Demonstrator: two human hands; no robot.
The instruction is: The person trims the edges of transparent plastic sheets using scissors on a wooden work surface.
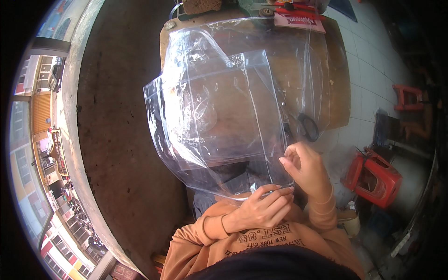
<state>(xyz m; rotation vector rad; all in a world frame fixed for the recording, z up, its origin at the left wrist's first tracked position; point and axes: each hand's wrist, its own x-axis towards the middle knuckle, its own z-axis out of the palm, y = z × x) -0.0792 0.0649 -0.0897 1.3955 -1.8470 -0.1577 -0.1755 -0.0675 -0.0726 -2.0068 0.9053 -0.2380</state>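
Observation:
A large clear plastic sheet piece with straight seams and a strap-like strip lies over the wooden table and hangs down to my lap. It looks like a transparent bag or cover; its exact kind I cannot tell. My left hand is closed on its near edge, close to my body. Just above and to the right, my right hand is raised beside the plastic's right edge, thumb and forefinger pinched together. Anything between them is too small to make out. Scissors with black handles lie beyond my right hand, partly among the plastic.
Red-handled tools and a pink packet lie at the table's far edge, near a brown block. Red stools stand on the tiled floor at right. A low wall runs along the left.

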